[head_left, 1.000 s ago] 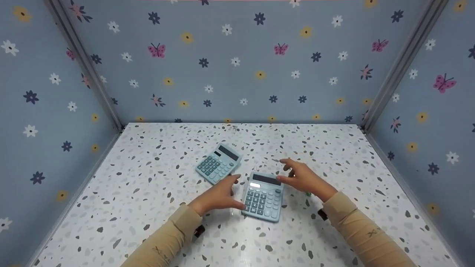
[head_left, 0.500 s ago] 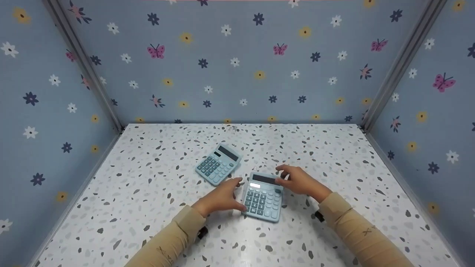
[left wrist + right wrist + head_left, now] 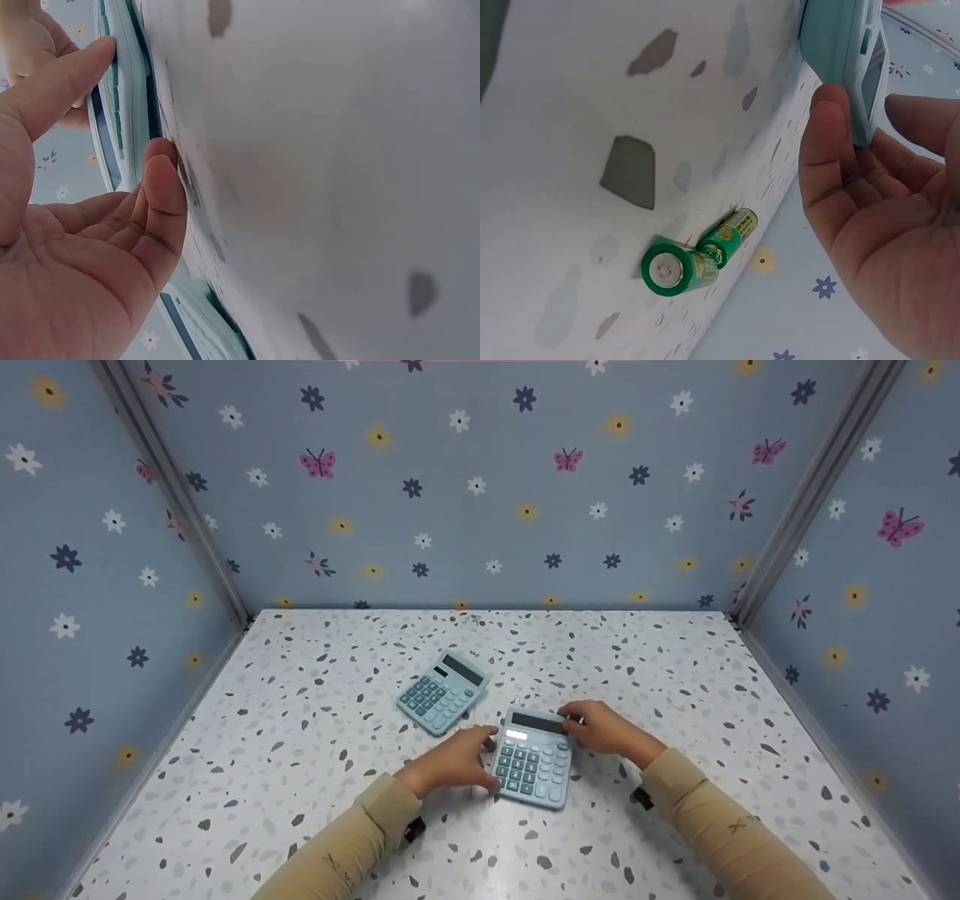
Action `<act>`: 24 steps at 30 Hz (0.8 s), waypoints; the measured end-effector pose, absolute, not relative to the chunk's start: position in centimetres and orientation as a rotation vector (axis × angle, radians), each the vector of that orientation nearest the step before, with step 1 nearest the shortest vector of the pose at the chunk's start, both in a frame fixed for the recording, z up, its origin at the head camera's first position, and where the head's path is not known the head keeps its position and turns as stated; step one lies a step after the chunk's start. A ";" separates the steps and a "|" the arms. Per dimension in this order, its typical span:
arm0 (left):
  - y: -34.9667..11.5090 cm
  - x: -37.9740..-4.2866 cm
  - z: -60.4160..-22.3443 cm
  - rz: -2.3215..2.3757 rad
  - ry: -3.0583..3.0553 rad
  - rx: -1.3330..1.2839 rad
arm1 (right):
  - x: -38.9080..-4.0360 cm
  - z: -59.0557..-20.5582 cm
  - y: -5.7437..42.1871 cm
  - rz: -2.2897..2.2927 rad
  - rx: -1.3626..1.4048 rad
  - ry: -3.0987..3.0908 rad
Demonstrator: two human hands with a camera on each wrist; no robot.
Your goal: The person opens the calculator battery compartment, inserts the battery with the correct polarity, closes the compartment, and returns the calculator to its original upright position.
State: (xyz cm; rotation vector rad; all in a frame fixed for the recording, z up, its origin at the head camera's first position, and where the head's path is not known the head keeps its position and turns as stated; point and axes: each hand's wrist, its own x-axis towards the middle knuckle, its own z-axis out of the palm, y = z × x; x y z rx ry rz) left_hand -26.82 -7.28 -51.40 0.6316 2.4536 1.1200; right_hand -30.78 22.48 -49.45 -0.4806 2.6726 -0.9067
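A light blue calculator lies face up on the speckled tabletop between both hands. At its left side is my left hand, the thumb over the lower left keys and the fingers bent loosely beside the edge. In the left wrist view that thumb reaches the key side and the fingertips are low by the table. My right hand holds the calculator's far right corner, fingers round the edge and thumb by the display. A second light blue calculator lies turned at the back left.
Two green batteries, one end-on and one lying behind it, are on the table near my right hand; the right arm hides them in the head view. Flower-patterned panels stand at the back and both sides of the tabletop.
My left hand has moved slightly right, closer to the near calculator. The right hand has come down and in, its fingers now at the far right corner. Both calculators keep their places.
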 end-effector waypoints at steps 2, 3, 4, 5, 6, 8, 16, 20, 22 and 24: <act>-7.2 -26.8 -51.4 1.130 2.441 0.657 | -30.8 -49.5 22.4 -0.897 -0.470 2.670; -7.1 -26.8 -51.4 1.135 2.434 0.671 | -30.9 -49.5 22.4 -0.895 -0.463 2.666; -7.1 -26.8 -51.4 1.139 2.429 0.687 | -30.9 -49.6 22.4 -0.888 -0.459 2.669; -7.1 -26.8 -51.4 1.141 2.424 0.702 | -30.9 -49.6 22.4 -0.882 -0.462 2.671; -7.0 -26.8 -51.5 1.142 2.420 0.717 | -30.9 -49.6 22.4 -0.877 -0.465 2.674; -7.0 -26.9 -51.4 1.143 2.416 0.729 | -31.0 -49.6 22.3 -0.866 -0.474 2.681; -6.8 -26.8 -51.3 1.176 2.382 0.718 | -31.1 -49.5 22.1 -0.850 -0.454 2.685; -6.7 -26.9 -51.5 1.179 2.369 0.717 | -31.2 -49.6 22.1 -0.846 -0.481 2.699; -6.7 -26.9 -51.6 1.184 2.362 0.717 | -31.1 -49.7 22.1 -0.850 -0.482 2.703; -6.7 -27.0 -51.6 1.193 2.357 0.724 | -31.1 -49.7 22.1 -0.850 -0.481 2.710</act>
